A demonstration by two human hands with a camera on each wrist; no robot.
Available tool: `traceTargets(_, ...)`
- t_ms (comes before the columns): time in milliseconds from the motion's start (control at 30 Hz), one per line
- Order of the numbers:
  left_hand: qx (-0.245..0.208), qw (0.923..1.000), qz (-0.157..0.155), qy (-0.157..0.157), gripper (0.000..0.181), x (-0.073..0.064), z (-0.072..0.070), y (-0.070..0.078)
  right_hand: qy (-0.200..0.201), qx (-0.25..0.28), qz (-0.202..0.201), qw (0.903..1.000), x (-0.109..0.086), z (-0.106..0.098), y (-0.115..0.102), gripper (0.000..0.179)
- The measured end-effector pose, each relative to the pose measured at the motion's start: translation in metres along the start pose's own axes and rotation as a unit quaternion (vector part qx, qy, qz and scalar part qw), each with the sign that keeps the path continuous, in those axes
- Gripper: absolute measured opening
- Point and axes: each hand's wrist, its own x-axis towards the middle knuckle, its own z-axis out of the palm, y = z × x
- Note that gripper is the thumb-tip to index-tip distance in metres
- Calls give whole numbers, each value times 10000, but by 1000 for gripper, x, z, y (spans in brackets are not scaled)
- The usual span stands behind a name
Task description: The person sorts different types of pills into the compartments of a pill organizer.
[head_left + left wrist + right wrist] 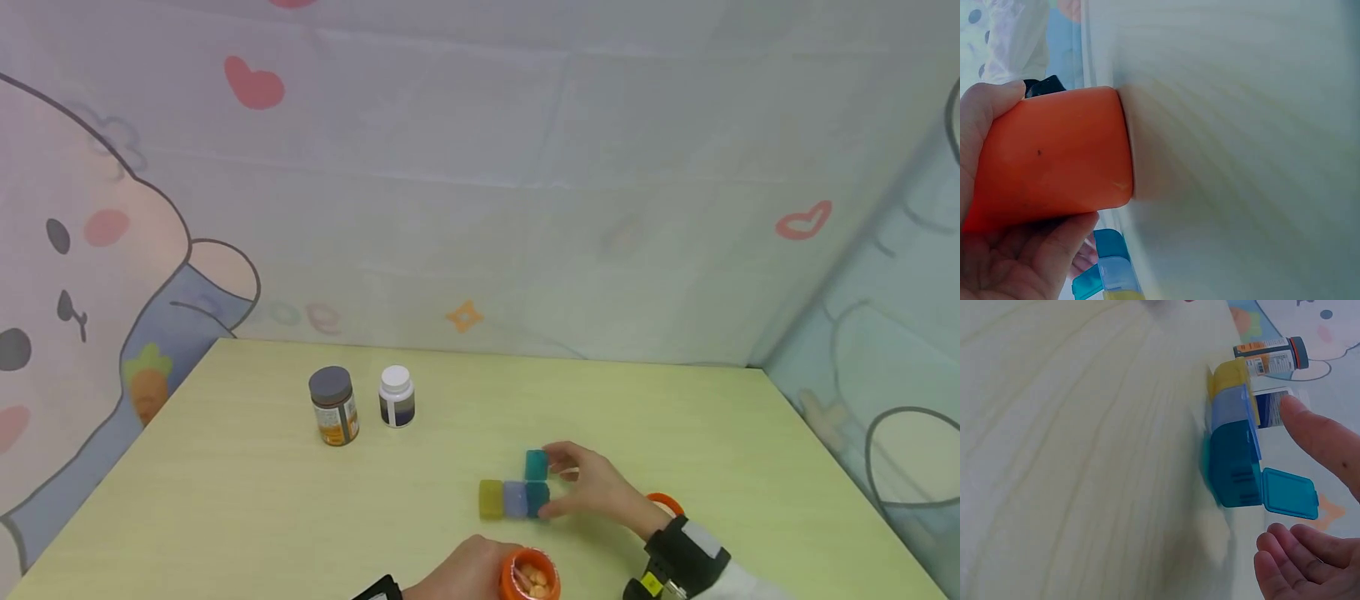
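My left hand [471,568] grips an orange bottle [1054,156] by its side. The bottle's open mouth faces up in the head view, and pale tablets [536,577] lie inside. Ahead of it sits a small pill box with a yellow compartment [491,500], a lilac one [515,499] and a teal one [537,500]. The teal lid [1290,494] stands flipped open on the far side. My right hand [596,490] is beside the teal compartment, thumb near its front corner and fingers near the lid. Thumb and fingers are spread apart with nothing held between them in the right wrist view.
Farther back on the left stand a brown-capped jar [334,408] and a white-capped bottle [397,397]. An orange ring-shaped piece [666,502] lies partly hidden behind the right wrist. A printed cloth [480,167] hangs behind the table's back edge.
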Motion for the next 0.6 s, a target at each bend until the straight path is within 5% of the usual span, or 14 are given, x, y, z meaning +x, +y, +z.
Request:
traceTargets(233, -35, 10000, -14, -37, 25, 0, 0, -1, -102, -317, 392, 9987, 3, 15, 6, 87)
traceTargets(600, 40, 9998, -186, 88, 28, 1, -2, -2, 149, -575, 718, 9956, 4, 25, 0, 63)
